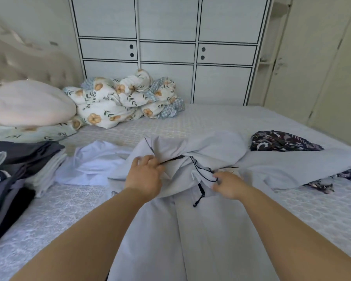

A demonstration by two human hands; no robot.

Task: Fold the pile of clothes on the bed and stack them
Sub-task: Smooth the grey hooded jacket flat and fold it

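Observation:
A light grey hooded jacket (201,230) with black drawstrings lies spread on the bed in front of me, its hood bunched at the far end. My left hand (145,176) grips the fabric at the collar on the left. My right hand (228,185) pinches the collar edge and a black cord on the right. A white garment (93,163) lies crumpled left of the jacket. A dark patterned garment (282,141) sits at the right. At the left edge stands a stack of folded clothes (14,171) in dark grey, white and black.
The bed (190,120) has a pale patterned sheet. A pink pillow (28,103) and a bunched floral duvet (126,98) sit at the head end. A white wardrobe (166,47) stands behind the bed, and a door (322,67) is at the right.

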